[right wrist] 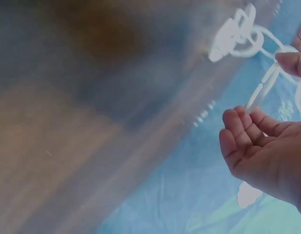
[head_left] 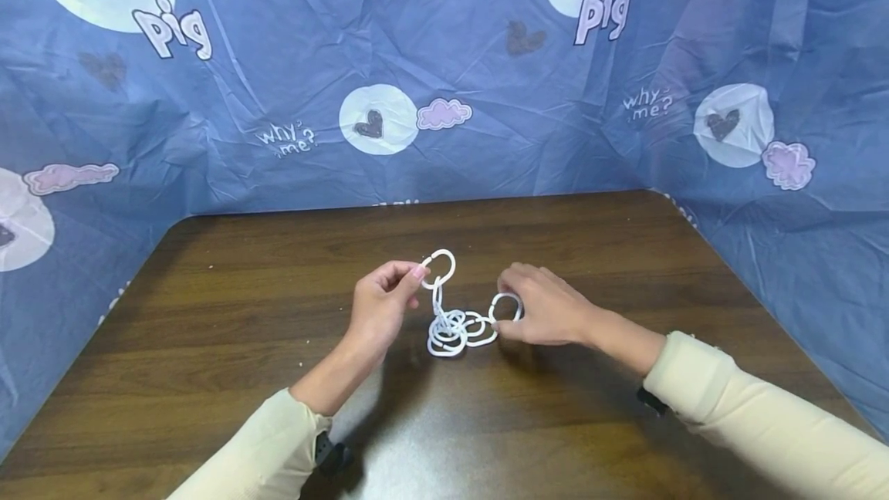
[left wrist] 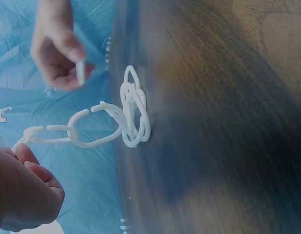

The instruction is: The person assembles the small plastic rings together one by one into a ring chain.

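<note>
My left hand [head_left: 380,307] pinches a white oval plastic chain link [head_left: 454,262] between thumb and forefinger. From that link a short run of joined links [left wrist: 94,144] leads down to a heap of white links [head_left: 447,353] on the table. To the right of the heap, my right hand [head_left: 545,307] holds another white link [head_left: 505,295] upright between thumb and fingers. This link shows a narrow gap in its side in the right wrist view. The left wrist view has it apart from the heap, edge-on at the right hand's fingertips.
A dark brown wooden table [head_left: 243,307] lies under both hands. Behind it and along both sides hangs a wrinkled blue printed cloth [head_left: 486,168]. A few tiny white specks dot the tabletop on the left.
</note>
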`<action>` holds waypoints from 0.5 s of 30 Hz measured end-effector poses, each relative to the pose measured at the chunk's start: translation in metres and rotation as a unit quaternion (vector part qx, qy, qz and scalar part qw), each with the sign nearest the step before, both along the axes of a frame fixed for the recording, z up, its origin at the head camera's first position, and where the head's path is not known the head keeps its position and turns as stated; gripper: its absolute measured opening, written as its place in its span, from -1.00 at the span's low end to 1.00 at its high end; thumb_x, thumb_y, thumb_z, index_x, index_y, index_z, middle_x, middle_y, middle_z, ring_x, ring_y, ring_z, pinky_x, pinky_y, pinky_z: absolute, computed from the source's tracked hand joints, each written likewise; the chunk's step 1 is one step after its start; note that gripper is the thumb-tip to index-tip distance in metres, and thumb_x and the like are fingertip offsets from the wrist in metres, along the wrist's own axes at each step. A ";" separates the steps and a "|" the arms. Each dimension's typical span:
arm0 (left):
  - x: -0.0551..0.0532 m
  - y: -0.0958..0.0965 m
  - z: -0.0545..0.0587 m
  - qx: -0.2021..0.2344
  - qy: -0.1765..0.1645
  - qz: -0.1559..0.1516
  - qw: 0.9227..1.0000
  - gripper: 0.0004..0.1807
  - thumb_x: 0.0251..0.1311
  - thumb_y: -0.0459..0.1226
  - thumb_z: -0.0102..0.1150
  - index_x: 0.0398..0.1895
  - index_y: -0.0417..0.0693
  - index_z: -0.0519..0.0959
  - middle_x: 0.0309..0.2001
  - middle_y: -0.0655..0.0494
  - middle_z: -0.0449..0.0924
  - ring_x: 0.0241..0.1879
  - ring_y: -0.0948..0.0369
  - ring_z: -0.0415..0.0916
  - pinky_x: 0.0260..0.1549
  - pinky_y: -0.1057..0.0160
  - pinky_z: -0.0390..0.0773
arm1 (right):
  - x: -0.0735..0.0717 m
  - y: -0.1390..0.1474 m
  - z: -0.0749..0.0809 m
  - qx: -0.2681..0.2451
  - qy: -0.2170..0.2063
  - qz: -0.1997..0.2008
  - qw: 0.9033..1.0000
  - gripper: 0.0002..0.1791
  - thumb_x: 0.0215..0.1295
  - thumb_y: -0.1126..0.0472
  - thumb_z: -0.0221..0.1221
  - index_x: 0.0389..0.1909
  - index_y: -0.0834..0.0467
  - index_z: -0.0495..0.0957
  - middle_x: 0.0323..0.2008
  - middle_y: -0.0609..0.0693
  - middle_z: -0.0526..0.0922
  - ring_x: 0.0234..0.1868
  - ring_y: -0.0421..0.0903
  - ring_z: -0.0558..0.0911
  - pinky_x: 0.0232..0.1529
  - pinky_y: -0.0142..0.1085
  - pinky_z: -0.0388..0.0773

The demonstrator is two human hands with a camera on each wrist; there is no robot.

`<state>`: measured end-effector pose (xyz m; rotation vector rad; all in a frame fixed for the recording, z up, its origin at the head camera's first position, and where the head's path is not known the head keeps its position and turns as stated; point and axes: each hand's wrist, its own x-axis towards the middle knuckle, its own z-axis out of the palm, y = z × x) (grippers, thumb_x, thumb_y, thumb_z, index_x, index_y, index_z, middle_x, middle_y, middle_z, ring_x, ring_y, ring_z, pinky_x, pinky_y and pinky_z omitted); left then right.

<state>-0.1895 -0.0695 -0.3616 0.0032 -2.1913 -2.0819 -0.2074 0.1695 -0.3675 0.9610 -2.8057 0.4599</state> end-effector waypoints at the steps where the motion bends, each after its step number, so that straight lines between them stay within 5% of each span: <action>1: 0.000 0.000 0.000 0.001 -0.001 -0.002 1.000 -0.82 0.24 -0.31 0.21 -0.24 -0.31 0.63 -0.38 0.10 0.59 -0.52 0.23 0.45 -0.44 0.40 0.48 | -0.002 0.000 0.004 -0.015 -0.001 0.001 1.000 -0.57 -0.10 -0.04 0.36 -0.28 0.14 0.52 -0.37 -0.08 0.49 -0.34 -0.15 0.45 -0.28 -0.24 0.43; 15: 0.001 0.002 -0.001 -0.015 -0.013 -0.023 1.000 -0.81 0.25 -0.31 0.20 -0.23 -0.31 0.62 -0.37 0.05 0.59 -0.52 0.21 0.45 -0.45 0.36 0.46 | -0.019 -0.004 0.046 -0.156 -0.020 0.045 0.987 -0.57 -0.04 0.07 0.42 -0.16 0.17 0.57 -0.26 -0.07 0.52 -0.22 -0.15 0.49 -0.13 -0.22 0.47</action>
